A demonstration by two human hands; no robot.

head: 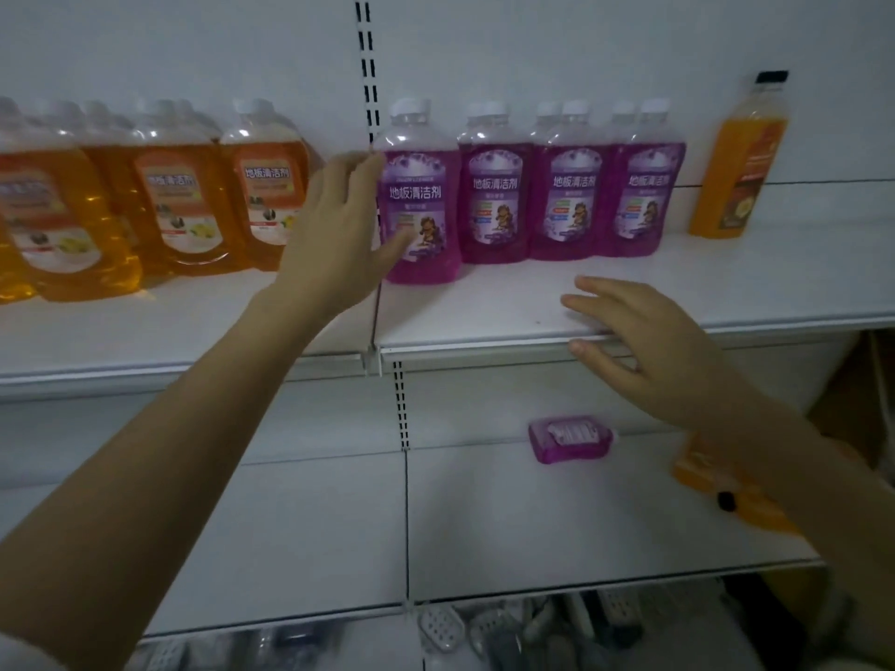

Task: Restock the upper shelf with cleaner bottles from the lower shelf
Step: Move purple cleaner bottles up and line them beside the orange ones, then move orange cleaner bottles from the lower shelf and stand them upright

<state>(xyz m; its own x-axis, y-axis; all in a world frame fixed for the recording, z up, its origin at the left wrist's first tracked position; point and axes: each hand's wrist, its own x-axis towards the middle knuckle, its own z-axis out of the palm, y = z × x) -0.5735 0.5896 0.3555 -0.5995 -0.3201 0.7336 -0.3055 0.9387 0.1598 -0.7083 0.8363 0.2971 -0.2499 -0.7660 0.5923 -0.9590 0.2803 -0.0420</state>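
Observation:
On the upper shelf stand several purple cleaner bottles with white caps. The nearest purple bottle stands in front at the left of that row. My left hand is against its left side with straight fingers, thumb touching the label. My right hand hovers open over the upper shelf's front edge, holding nothing. On the lower shelf a purple bottle lies on its side. An orange bottle with a black cap also lies there, partly hidden by my right forearm.
Several orange cleaner bottles fill the upper shelf's left part. A tall orange bottle with a black cap stands at the far right. A slotted upright divides the two shelf bays. Small white items lie below the lower shelf.

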